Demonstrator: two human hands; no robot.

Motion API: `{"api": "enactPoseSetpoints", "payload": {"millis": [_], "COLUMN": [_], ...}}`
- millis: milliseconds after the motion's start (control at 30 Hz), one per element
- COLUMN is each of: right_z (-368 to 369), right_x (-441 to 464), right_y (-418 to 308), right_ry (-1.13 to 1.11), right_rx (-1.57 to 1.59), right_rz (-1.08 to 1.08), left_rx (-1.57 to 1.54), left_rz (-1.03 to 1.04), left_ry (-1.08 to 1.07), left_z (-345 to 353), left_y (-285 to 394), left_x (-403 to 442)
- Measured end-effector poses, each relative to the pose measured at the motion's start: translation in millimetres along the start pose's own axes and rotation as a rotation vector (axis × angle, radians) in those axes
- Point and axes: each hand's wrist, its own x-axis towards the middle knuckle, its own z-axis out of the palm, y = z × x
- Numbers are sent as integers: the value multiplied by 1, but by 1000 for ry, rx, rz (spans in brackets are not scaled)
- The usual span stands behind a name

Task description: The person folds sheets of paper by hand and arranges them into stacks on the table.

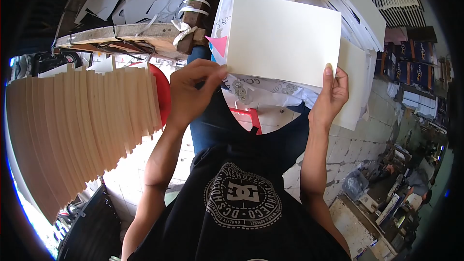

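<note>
A blank cream sheet (282, 38) lies across the work surface in front of me. My left hand (198, 82) pinches its lower left corner between thumb and fingers. At the lower right corner my right hand (333, 89) grips the sheet, thumb on top and fingers beneath. Printed wrapping paper (263, 89) shows below the sheet's near edge. To the right, a larger pale sheet (355, 67) is partly covered. A pink pointed scrap (218, 45) sits just left of the cream sheet.
On my left, a tall stack of thick cream paper bundles (82, 125) stands by a red stool (161, 92). A wooden frame (130, 34) borders white paper offcuts (150, 0). White paper stacks (357, 12) rise at the back right, near dark blue boxes (411, 63).
</note>
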Motion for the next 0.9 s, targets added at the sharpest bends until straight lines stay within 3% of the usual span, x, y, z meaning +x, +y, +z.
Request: {"api": "enactPoseSetpoints", "payload": {"millis": [67,167,433,533,900], "right_z": [0,0,-16,-28,-32], "right_x": [0,0,9,18,18], "right_y": [0,0,0,5,13], "right_ry": [1,1,-30,-84,-133], "right_rx": [-3,-1,-104,-407,-395], "right_rz": [1,10,23,-118,-176], "left_rx": [-152,-43,20,85,85], "left_rz": [-285,-436,-364,-274,-306], "left_ry": [45,-106,-59,-13,-16], "left_z": [1,2,12,16,20], "left_y": [8,3,7,5,5], "left_x": [2,1,-3,-5,-4]}}
